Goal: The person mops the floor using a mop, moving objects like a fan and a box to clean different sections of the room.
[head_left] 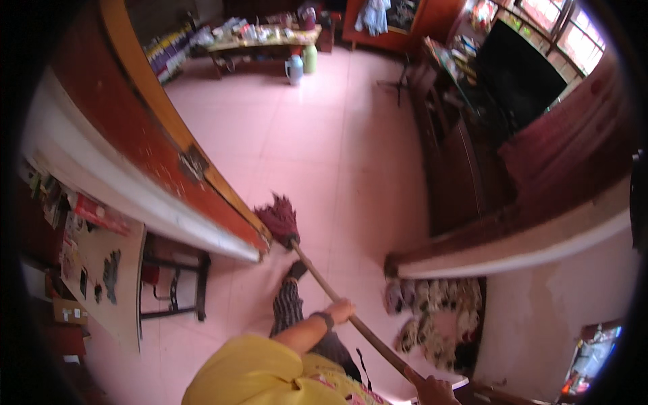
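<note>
A mop with a long wooden handle (316,273) slants from my lower right up toward the doorway. Its dark red cloth head (278,219) rests on the pink floor against the foot of the open door (179,145). My left hand (342,311), with a dark band on its wrist, is closed around the middle of the handle. Closer to the lower edge, my right hand (434,390) grips the upper end of the same handle. One of my feet (295,271) stands just behind the mop head.
Several shoes (432,317) sit by the wall on the right, past the door frame (466,250). A table (121,283) and black metal-framed stool (175,287) stand at left. Beyond the doorway are a TV cabinet (452,175), a low cluttered table (263,39) and a jug (294,69).
</note>
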The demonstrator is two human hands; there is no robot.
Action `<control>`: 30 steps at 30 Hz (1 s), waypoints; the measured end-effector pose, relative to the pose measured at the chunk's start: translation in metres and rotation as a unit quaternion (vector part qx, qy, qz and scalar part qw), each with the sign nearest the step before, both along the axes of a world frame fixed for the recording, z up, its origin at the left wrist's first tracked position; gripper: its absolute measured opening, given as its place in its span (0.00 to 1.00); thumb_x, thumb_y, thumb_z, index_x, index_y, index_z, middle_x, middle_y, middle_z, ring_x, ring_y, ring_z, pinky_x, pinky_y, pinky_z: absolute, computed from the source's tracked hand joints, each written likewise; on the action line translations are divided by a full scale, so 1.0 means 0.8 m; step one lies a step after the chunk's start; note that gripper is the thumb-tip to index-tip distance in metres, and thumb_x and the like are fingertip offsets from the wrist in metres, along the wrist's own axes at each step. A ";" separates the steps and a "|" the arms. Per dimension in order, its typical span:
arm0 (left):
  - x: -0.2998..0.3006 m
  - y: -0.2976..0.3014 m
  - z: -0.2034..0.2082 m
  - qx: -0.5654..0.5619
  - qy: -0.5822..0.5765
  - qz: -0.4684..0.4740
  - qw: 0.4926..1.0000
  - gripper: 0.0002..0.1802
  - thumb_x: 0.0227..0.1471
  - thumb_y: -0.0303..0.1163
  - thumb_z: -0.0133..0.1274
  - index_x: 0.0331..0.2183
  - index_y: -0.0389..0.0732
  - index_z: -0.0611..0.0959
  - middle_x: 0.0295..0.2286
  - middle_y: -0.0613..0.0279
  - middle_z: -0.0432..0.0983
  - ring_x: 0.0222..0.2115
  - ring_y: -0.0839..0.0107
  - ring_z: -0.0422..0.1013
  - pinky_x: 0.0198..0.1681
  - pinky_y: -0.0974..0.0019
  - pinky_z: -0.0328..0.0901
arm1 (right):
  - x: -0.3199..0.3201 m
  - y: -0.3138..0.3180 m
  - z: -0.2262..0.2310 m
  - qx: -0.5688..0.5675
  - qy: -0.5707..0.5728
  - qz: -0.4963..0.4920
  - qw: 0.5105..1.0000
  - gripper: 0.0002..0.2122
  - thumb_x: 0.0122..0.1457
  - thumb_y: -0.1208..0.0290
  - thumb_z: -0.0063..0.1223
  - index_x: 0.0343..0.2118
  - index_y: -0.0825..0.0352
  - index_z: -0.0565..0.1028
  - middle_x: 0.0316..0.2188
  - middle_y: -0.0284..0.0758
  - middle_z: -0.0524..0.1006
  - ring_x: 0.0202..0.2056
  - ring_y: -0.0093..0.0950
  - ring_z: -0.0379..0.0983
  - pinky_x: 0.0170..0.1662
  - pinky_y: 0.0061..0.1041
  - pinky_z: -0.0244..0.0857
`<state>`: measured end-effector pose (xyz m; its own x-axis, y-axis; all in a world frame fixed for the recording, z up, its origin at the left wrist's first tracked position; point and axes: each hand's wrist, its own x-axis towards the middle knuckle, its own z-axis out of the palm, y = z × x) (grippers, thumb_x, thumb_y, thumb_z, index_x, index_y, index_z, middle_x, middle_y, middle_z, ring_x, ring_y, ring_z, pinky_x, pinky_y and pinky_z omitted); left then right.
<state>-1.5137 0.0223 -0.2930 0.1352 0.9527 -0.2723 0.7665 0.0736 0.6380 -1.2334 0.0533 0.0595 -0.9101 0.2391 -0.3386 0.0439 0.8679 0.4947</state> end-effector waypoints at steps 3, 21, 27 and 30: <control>0.073 -0.008 0.021 -0.014 -0.023 -0.046 0.999 0.05 0.36 0.24 0.49 0.23 0.38 0.76 0.24 0.48 0.73 0.30 0.51 0.69 0.35 0.54 0.65 | 0.104 -0.040 0.013 -0.138 0.048 -0.137 0.980 0.03 0.53 0.74 0.41 0.24 0.61 0.66 0.17 0.32 0.63 0.19 0.29 0.63 0.21 0.28 0.57; 0.450 -0.065 0.212 -0.090 -0.225 -0.473 0.847 0.09 0.31 0.28 0.59 0.22 0.36 0.80 0.21 0.53 0.75 0.26 0.58 0.72 0.29 0.60 0.67 | 0.218 -0.212 0.238 -0.291 -0.041 -0.742 0.603 0.10 0.47 0.72 0.48 0.34 0.62 0.67 0.17 0.41 0.68 0.20 0.38 0.68 0.22 0.32 0.61; 0.426 -0.046 0.232 -0.030 -0.218 -0.445 0.868 0.06 0.29 0.25 0.56 0.19 0.35 0.79 0.20 0.51 0.74 0.24 0.56 0.72 0.27 0.59 0.67 | 0.213 -0.208 0.201 -0.360 -0.009 -0.753 0.551 0.14 0.46 0.71 0.50 0.38 0.63 0.68 0.17 0.43 0.70 0.21 0.39 0.70 0.24 0.33 0.62; 0.362 -0.045 0.110 0.011 -0.220 -0.327 0.919 0.09 0.32 0.24 0.52 0.24 0.36 0.77 0.23 0.50 0.72 0.26 0.57 0.70 0.31 0.57 0.65 | 0.191 -0.186 0.161 -0.404 0.013 -0.721 0.562 0.16 0.45 0.70 0.51 0.40 0.63 0.68 0.17 0.44 0.71 0.21 0.40 0.71 0.24 0.33 0.63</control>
